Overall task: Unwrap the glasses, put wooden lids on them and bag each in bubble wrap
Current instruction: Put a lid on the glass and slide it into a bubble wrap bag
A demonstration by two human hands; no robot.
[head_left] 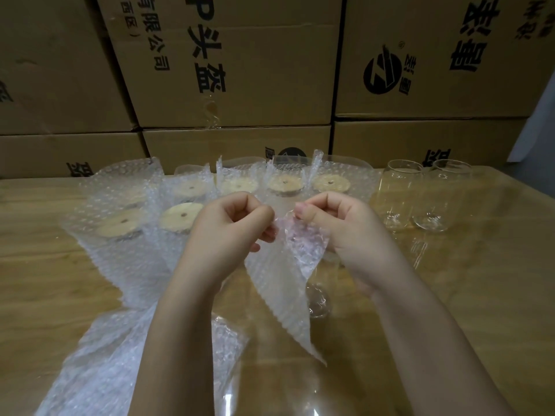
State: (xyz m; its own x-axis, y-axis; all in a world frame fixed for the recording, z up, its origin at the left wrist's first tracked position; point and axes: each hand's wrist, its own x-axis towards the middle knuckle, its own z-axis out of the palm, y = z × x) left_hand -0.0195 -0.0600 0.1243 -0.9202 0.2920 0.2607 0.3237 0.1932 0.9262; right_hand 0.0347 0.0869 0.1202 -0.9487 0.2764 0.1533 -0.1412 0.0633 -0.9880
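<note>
Curled fingers (265, 232) of the left hand (228, 226) and the right hand (339, 223) pinch the top edge of a clear bubble-wrap bag (282, 280), which hangs over the wooden bench (480, 289). Beyond the hands stand bagged glasses with round wooden lids (331, 183). Two bare clear glasses (402, 193) stand to their right.

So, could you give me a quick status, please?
Left hand and right hand pinch the bubble-wrap bag at its mouth. Two bare glasses stand at right. Nothing blocks the hands.

Dim warm light, soft focus, wide-angle bending at edges.
</note>
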